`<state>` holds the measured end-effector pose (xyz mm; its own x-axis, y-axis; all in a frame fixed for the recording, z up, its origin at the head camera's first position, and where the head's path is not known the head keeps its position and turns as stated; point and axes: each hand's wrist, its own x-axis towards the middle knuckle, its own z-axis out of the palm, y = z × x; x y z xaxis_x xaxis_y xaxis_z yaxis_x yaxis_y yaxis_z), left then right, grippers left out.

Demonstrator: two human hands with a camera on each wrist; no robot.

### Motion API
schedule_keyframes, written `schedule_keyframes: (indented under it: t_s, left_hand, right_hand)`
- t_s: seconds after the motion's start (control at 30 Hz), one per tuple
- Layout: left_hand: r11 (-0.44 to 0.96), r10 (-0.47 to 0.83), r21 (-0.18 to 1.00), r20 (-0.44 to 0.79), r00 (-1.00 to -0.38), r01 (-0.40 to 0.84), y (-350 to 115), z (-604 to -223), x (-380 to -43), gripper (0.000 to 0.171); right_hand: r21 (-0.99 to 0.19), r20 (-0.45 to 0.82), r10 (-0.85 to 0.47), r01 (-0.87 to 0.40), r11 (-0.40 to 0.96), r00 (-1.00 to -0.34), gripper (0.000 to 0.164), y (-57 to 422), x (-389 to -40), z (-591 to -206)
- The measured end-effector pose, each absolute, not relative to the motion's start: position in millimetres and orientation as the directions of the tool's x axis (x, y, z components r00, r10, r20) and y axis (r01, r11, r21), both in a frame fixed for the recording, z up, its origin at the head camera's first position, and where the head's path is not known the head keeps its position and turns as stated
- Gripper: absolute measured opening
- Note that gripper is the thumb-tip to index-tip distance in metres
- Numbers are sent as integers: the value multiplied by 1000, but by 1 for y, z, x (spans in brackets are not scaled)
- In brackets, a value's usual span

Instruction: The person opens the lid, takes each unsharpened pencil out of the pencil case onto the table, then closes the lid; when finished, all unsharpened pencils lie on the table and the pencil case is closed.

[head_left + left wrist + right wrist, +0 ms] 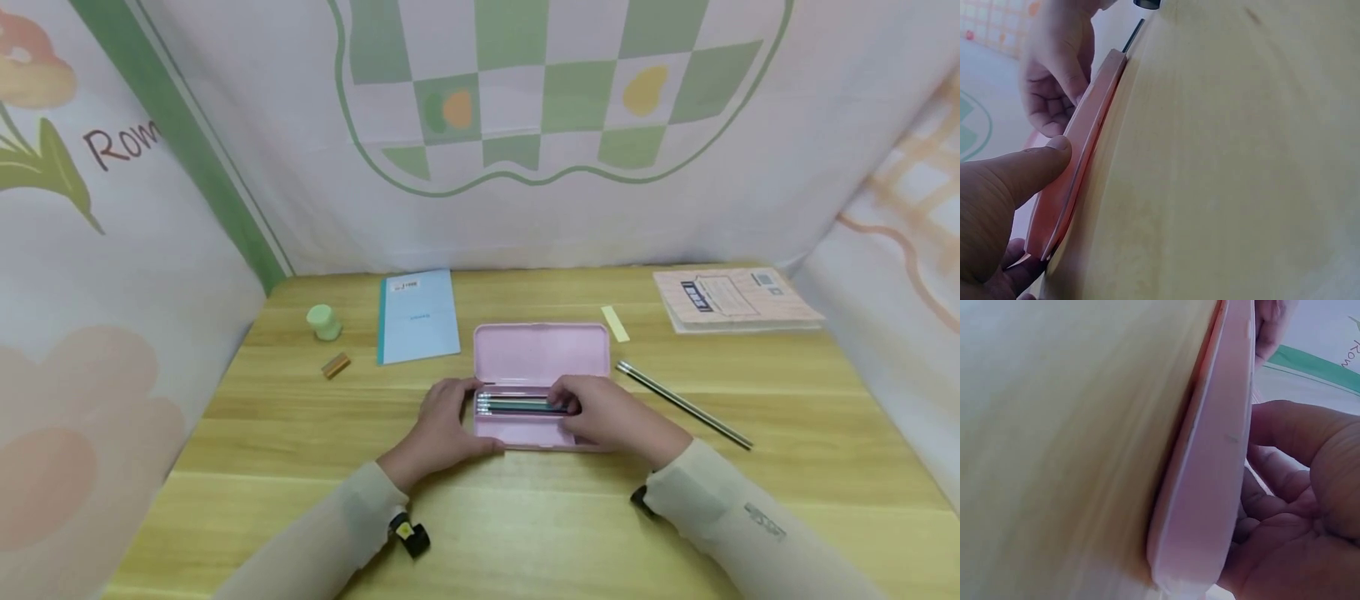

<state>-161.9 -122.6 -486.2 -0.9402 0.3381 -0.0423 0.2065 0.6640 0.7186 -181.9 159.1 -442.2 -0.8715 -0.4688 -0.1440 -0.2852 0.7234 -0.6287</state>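
Observation:
An open pink pencil case [525, 432] lies on the table with its lid raised at the back. Several pencils [521, 407] lie side by side inside, their eraser ends to the left. My left hand [442, 425] grips the case's left end, thumb along the front edge. In the left wrist view that thumb presses on the case's front wall [1079, 165]. Inside the case's right part, my right hand [600, 412] has its fingers curled at the pencils' right ends, covering them. The right wrist view shows its thumb near the case's rim; the contact with the pencils is hidden.
Right of the case lie dark, striped pencils [686, 407] and a pale yellow strip [615, 323]. A pink-covered book [738, 300] sits at back right. Leftward are a blue notebook [420, 317], a green round-topped object [324, 322] and a small brown block [336, 365].

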Motion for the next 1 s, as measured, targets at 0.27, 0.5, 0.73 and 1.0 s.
schedule_keyframes:
  t_s: [0.27,0.5,0.73,1.0]
  left_hand:
    - [660,339,722,-39,-940,208,-123,-488,-162,104]
    - [665,333,718,-40,-942,204,-123,-489,-163,104]
    - [672,335,710,-40,-941,209,-122,-491,-164,106]
    - [677,326,711,-61,-943,189,-123,-488,-162,109]
  right_hand:
    - [-629,-149,-476,-288,722,-867,17,155,-185,-445]
    - [-620,-149,-504,-316,718,-851,15,158,-189,-445]
    - [-664,-107,-520,-328,672,-848,13,168,-188,-446]
    - [-718,-59,-477,-294,630,-877,10,183,-185,-440]
